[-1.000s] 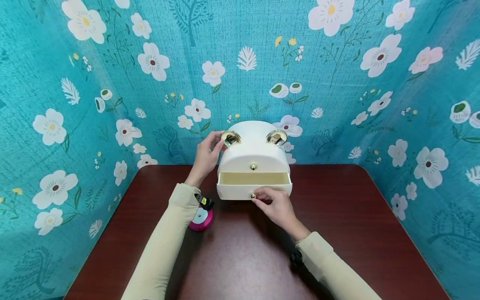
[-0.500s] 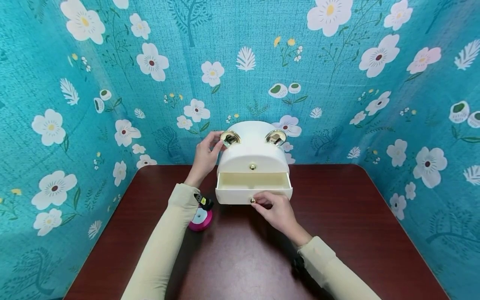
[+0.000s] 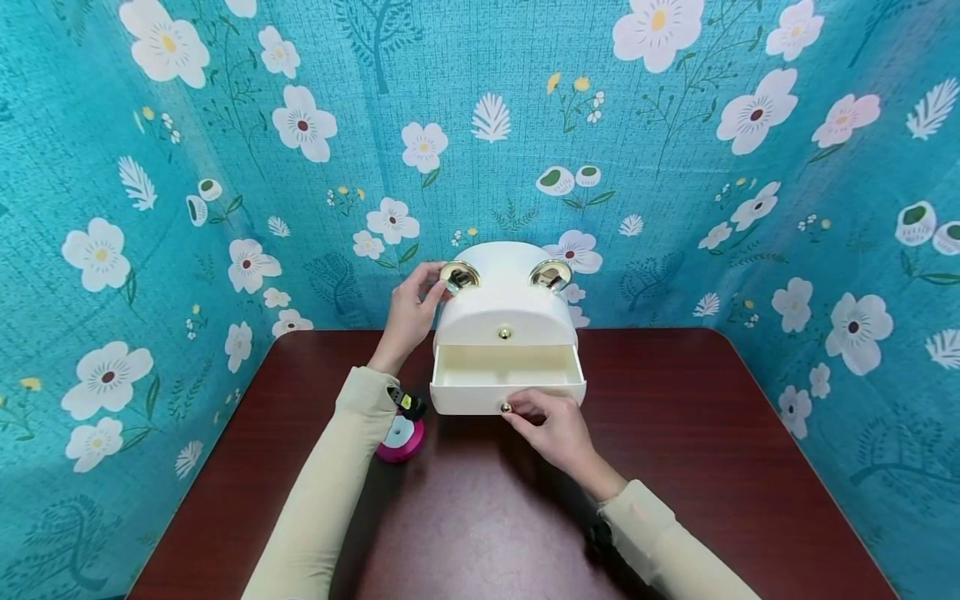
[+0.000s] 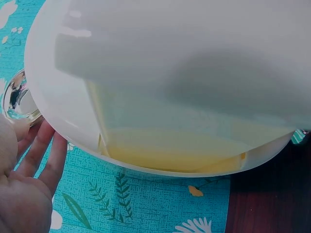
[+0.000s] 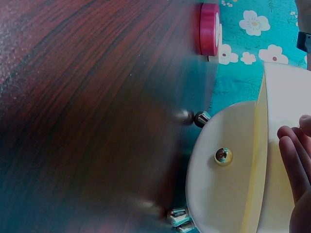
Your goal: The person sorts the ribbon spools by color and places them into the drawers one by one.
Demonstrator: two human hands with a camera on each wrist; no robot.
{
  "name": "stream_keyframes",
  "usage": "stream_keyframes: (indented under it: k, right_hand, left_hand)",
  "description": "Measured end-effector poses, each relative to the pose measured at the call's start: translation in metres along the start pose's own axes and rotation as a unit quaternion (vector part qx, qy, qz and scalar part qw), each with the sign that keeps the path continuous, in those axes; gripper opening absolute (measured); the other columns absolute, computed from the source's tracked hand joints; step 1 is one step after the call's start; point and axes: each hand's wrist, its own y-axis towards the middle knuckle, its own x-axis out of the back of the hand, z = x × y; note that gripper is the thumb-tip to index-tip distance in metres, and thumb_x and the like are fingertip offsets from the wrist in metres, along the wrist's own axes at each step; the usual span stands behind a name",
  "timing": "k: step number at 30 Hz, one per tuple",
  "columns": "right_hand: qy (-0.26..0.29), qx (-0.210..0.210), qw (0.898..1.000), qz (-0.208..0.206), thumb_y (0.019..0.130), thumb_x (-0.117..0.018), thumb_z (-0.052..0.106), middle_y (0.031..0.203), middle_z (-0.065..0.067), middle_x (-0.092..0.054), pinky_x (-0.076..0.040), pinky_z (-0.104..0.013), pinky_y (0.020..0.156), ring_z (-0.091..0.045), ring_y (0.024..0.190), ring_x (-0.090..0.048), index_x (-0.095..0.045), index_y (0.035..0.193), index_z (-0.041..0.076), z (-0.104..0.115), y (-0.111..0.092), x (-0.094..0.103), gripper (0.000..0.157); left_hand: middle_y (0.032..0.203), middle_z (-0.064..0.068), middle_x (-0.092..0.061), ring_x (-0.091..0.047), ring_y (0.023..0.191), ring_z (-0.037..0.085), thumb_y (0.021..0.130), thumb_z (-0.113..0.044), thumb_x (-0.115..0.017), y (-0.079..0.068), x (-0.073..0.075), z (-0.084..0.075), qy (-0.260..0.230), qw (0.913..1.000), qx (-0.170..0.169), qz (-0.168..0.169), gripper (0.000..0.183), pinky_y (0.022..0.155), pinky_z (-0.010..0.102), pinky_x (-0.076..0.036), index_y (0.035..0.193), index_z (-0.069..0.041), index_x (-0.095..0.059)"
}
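Observation:
A white drawer cabinet with a rounded top, two gold discs and small gold knobs stands at the back of the table. Its lower drawer is slid out, and the inside visible in the head view is bare. My right hand pinches the gold knob on that drawer's front between thumb and fingertips. At the cabinet's upper left, my left hand rests beside the left gold disc; in the left wrist view its fingers lie fairly straight against the white side.
A pink spool of ribbon lies on the dark reddish table, left of the cabinet and close to the left wrist. A teal floral cloth hangs behind and along both sides.
My right hand has drawn the lower drawer outward, toward me, so more of its inside shows. My left hand has stayed at the cabinet's upper left side.

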Motion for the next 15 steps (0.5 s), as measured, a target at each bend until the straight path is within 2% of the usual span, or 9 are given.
stream_keyframes:
  k: [9, 12, 15]
  right_hand:
    - [0.000, 0.007, 1.000, 0.002, 0.077, -0.081, 0.013, 0.081, 0.004, -0.073, -0.053, -0.014, 0.063, -0.002, 0.070, -0.068, -0.072, 0.094, 0.013, 0.0054, -0.0048, 0.0017, 0.019]
    - [0.000, 0.013, 1.000, 0.001, 0.077, -0.081, 0.013, 0.081, 0.003, -0.073, -0.053, -0.014, 0.063, -0.003, 0.070, -0.068, -0.073, 0.094, 0.013, 0.0075, -0.0060, 0.0022, 0.019]
    - [0.000, 0.012, 1.000, 0.000, 0.077, -0.081, 0.013, 0.081, 0.003, -0.073, -0.053, -0.014, 0.063, -0.003, 0.070, -0.068, -0.072, 0.094, 0.014, 0.0081, -0.0075, 0.0019, 0.019]
  left_hand:
    - [0.099, 0.003, -0.064, -0.067, 0.090, 0.033, 0.098, -0.019, -0.053, 0.0000, -0.0001, 0.0012, -0.001, 1.0000, -0.007, 0.000, 0.029, 0.080, 0.038, -0.056, 0.127, -0.019, -0.058]
    - [0.100, 0.001, -0.064, -0.068, 0.088, 0.025, 0.098, -0.021, -0.054, 0.0007, -0.0001, 0.0019, 0.002, 1.0000, -0.007, -0.001, 0.029, 0.079, 0.035, -0.057, 0.127, -0.021, -0.058]
    - [0.101, 0.001, -0.065, -0.067, 0.086, 0.017, 0.098, -0.022, -0.054, 0.0011, -0.0002, 0.0030, 0.002, 1.0000, -0.005, -0.001, 0.029, 0.079, 0.037, -0.057, 0.127, -0.022, -0.058]
